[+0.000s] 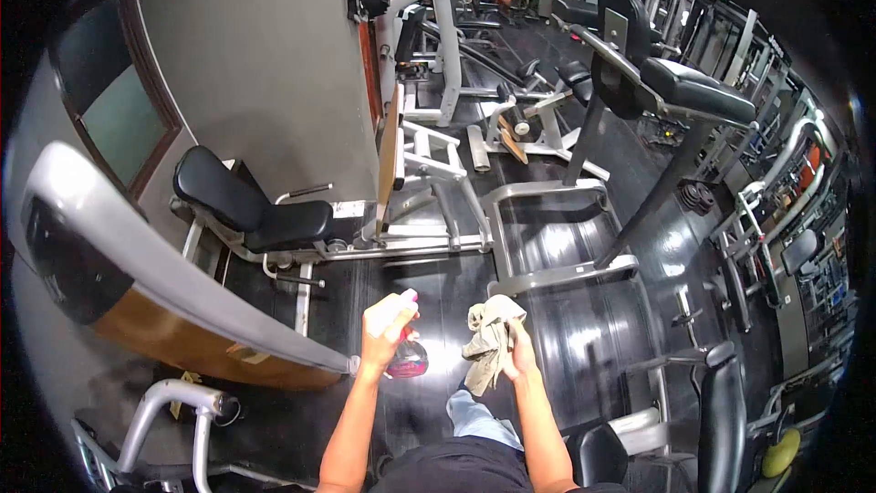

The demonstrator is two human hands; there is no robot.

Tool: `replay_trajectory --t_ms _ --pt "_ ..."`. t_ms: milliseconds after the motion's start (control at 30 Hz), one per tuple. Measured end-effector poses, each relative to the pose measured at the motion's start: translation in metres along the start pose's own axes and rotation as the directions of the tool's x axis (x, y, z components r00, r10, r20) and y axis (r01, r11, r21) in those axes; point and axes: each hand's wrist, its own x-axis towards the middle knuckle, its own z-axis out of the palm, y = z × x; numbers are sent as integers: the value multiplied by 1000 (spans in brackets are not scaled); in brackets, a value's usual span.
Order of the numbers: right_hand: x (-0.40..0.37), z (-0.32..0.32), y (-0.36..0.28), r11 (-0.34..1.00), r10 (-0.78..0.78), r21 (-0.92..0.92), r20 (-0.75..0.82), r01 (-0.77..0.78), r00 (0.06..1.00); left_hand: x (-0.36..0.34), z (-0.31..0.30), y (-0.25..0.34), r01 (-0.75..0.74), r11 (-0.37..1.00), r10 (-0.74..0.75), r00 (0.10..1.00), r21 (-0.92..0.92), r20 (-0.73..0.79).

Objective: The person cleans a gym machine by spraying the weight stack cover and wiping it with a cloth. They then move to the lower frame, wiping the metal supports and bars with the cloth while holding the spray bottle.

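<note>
My left hand (383, 329) is wrapped round the neck of a spray bottle (408, 361), whose clear body with pink-red liquid hangs below the fingers. To its right, my right hand (520, 353) grips a crumpled beige cloth (491, 338), which droops toward the floor. A gap separates the two hands, and both are held out in front of my body above the dark floor.
Ahead stands a leg press with a black seat (292, 224) at left and a wooden footplate (391, 160). A padded machine (698, 91) rises at right. A large grey machine arm (164, 246) curves close at left. A black bench pad (723, 411) is at lower right.
</note>
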Motion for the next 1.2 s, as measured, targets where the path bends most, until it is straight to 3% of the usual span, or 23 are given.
replay_trajectory --t_ms 67,100,200,367,467,600,733,933,1000,1200 --pt "35 -15 -11 989 22 -146 201 7 979 30 4 -8 5 999 -5 1000 -38 -4" --pt "36 1 -22 979 12 -206 60 1 998 45 7 -11 3 999 -3 1000 -36 -10" --pt "63 6 -54 943 63 -333 106 -24 992 81 20 -19 9 998 -13 998 -67 -61" --pt "125 3 -93 946 99 -318 89 -66 991 132 37 -32 -32 999 27 989 -37 -144" --pt "165 9 -106 950 97 -305 97 -63 991 159 40 -33 23 999 -27 990 -32 -139" --pt "218 26 -120 943 150 -323 187 -83 971 203 36 -41 3 999 1 992 35 -129" --pt "270 54 -127 950 125 -308 253 -42 960 253 28 -46 -6 999 0 991 -43 -135" --pt "355 74 -134 930 165 -361 230 -73 959 330 15 -40 19 996 -33 988 -90 -153" --pt "376 95 -135 878 99 -478 221 20 970 351 9 -51 37 998 -45 986 -48 -164" --pt "415 125 -133 846 262 -512 158 -148 952 380 3 -70 66 997 -73 959 -37 -273"
